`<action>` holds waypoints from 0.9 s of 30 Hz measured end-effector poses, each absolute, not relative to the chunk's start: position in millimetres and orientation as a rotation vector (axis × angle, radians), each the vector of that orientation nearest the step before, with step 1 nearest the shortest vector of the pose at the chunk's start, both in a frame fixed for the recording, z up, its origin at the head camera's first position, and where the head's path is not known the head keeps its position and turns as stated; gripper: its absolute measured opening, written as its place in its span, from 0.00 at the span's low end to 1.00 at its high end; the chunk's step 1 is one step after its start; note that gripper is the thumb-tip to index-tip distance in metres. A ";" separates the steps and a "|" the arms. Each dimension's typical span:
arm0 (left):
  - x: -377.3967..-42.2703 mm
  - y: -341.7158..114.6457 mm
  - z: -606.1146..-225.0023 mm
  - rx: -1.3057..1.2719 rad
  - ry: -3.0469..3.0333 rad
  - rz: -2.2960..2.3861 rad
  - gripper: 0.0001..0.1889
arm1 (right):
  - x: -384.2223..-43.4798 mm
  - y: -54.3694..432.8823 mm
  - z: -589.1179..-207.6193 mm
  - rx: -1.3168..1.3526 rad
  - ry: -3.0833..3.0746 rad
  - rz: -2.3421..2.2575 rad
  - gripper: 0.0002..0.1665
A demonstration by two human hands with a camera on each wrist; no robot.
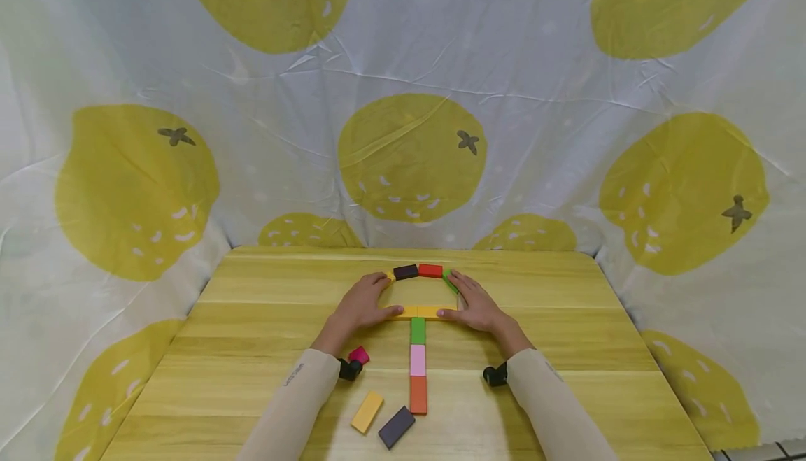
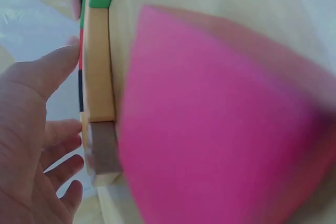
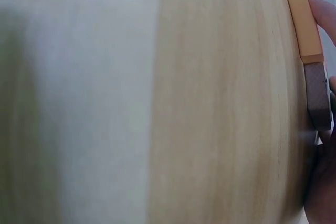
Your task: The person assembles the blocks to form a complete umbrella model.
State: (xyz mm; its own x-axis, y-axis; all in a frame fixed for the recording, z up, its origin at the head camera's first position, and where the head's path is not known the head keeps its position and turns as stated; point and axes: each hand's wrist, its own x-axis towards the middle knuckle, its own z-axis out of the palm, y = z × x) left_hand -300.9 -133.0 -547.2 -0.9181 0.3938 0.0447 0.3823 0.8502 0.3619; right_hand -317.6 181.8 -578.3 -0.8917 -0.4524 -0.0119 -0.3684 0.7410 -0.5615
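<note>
Two hands work at lower centre of the head view, loosely open, fingers extended along an outline of coloured wooden blocks. The left hand point(image 1: 360, 302) reaches a yellow block point(image 1: 391, 276) with its fingertips; the right hand point(image 1: 481, 305) reaches a green arch block point(image 1: 450, 280). Both thumbs lie at a crossbar of two yellow-orange blocks point(image 1: 434, 313). Between the fingertips, a black block point(image 1: 406, 272) and a red block point(image 1: 431, 271) form the top of the arch. From the crossbar a stem runs down the frame — green stem block point(image 1: 418, 331), pink block point(image 1: 418, 360), orange-red block point(image 1: 418, 395), end to end. Dark brown blocks point(image 2: 105, 150) extend the crossbar in both wrist views. Bottom centre, a loose yellow block point(image 1: 367, 412) lies near a dark grey block point(image 1: 397, 427); a magenta block point(image 1: 359, 355) sits above them, beside the left wrist's black camera point(image 1: 350, 369). Lemon-print cloth point(image 1: 541, 146) hangs behind the wooden table point(image 1: 252, 349).
</note>
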 end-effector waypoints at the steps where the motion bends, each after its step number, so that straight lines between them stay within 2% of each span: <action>1: -299.8 -133.3 -547.9 0.625 2.994 0.575 0.45 | -317.6 181.8 -578.6 -0.661 2.793 -0.855 0.59; 11: -295.1 -136.8 -552.4 0.595 2.985 0.618 0.44 | -316.3 179.6 -579.9 -0.653 2.778 -0.888 0.60; 17: -290.4 -138.6 -550.1 0.583 2.964 0.647 0.46 | -316.6 182.2 -578.9 -0.639 2.724 -1.042 0.60; 27: -274.9 -149.9 -536.7 0.626 2.987 0.586 0.50 | -299.4 190.4 -569.4 -0.666 2.754 -0.983 0.62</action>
